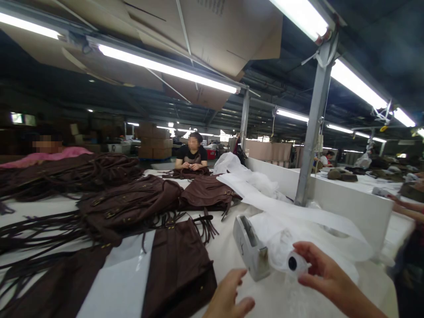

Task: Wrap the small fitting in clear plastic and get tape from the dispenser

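Note:
My right hand [326, 276] pinches a small white roll with a dark core [294, 263], wrapped in clear film, low at the right. My left hand [228, 295] hovers open just left of it, fingers spread, holding nothing. Between and behind them sits a grey tape dispenser [249, 247] on the white table [126, 274]. A dark brown leather bag [179, 269] lies flat to the left of my left hand.
Several brown bags and loose straps [126, 203] cover the table's left and middle. White sheet material [281, 207] trails along the right by a metal post [313, 128]. A person in black [192, 157] sits at the far end; another in pink [49, 152] at far left.

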`<action>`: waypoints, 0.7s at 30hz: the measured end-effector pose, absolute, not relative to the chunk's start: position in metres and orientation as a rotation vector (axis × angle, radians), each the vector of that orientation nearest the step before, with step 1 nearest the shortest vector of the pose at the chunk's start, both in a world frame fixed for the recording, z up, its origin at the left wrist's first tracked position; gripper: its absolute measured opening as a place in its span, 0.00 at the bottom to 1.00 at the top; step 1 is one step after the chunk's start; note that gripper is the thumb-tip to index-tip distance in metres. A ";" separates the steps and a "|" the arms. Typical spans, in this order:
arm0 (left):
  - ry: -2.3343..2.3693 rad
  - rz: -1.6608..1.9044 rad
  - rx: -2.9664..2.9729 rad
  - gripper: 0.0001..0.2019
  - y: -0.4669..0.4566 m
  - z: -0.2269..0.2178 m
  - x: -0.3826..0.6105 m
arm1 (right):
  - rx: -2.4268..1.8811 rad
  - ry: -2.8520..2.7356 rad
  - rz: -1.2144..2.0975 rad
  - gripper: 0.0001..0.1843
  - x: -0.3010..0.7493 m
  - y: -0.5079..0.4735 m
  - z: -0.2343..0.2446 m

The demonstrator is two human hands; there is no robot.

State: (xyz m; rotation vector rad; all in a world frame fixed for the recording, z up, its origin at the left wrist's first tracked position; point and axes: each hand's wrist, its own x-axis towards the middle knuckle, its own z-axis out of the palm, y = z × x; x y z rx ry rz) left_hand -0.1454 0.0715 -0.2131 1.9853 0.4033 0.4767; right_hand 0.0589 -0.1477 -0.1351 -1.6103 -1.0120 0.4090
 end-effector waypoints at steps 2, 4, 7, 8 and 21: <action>0.361 0.631 2.107 0.31 0.078 -0.202 -0.107 | -1.582 -0.993 0.441 0.27 0.082 -0.150 -0.140; 0.311 0.692 2.205 0.32 0.087 -0.198 -0.073 | -1.553 -1.005 0.467 0.26 0.102 -0.146 -0.145; 0.290 0.625 2.372 0.31 0.100 -0.200 -0.043 | -1.522 -1.033 0.507 0.24 0.123 -0.133 -0.147; 0.278 0.587 2.431 0.31 0.103 -0.200 -0.038 | -1.518 -1.047 0.523 0.24 0.127 -0.127 -0.147; -0.121 1.036 2.851 0.19 0.116 -0.243 -0.034 | -1.447 -1.278 0.567 0.16 0.127 0.000 -0.142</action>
